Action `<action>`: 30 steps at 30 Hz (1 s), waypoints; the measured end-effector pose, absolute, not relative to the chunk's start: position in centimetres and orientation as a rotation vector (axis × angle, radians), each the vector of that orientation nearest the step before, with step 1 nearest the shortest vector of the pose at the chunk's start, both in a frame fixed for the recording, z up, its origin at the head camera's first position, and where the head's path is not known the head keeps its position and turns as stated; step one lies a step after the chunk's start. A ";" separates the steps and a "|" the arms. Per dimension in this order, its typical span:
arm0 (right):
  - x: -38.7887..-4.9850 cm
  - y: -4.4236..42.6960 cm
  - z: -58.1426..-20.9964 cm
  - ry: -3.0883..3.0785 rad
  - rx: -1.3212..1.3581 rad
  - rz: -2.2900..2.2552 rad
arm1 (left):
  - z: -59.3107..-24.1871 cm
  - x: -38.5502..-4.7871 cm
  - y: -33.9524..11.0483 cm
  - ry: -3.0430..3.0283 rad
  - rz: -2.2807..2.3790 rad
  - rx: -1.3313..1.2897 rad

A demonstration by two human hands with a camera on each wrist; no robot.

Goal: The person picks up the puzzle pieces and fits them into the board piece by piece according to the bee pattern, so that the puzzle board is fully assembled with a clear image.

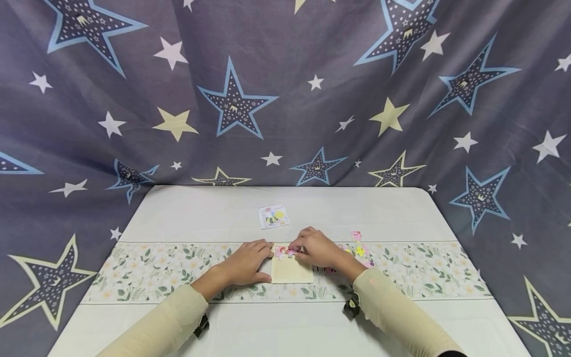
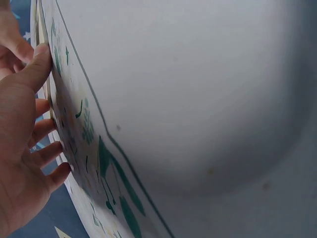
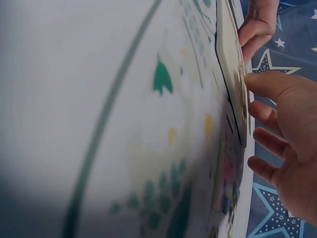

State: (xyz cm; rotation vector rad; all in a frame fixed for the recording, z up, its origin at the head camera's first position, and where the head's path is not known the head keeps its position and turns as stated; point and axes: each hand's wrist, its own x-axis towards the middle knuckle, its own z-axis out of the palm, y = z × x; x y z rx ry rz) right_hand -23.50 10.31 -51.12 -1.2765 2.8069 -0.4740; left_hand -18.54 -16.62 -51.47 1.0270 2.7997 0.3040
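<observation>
Pale cream, a square flat puzzle board [image 1: 292,272] lies on the white worktop [image 1: 276,327], just below the middle of the head view, over a printed band of white flowers and green leaves [image 1: 424,270]. Pink printed puzzle pieces [image 1: 281,251] sit along its upper edge, the rest of its face bare, so the work in hand looks to be seating the first row. The left hand [image 1: 245,263] lies at the board's left side, its fingers slightly apart and thumb near the lower left, apparently steadying it. The right hand [image 1: 317,249] has finger and thumb close together at the pieces near the upper right corner; I cannot tell whether they pinch one or only press it. The next move probably calls for lining up the tabs and pressing flat, then reaching right for the loose pink and yellow puzzle pieces [image 1: 360,251], partly hidden by the right forearm. A small white card with a bee picture [image 1: 274,216] lies above the board, well apart from it. Plain worktop stretches below the band, while the far edge meets the dark star-printed cloth [image 1: 276,163], leaving ample sideways room.
</observation>
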 end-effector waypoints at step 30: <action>-22.9 8.9 -51.1 2.840 -1.171 -0.288 | -51.4 -18.5 -16.5 2.789 0.299 0.997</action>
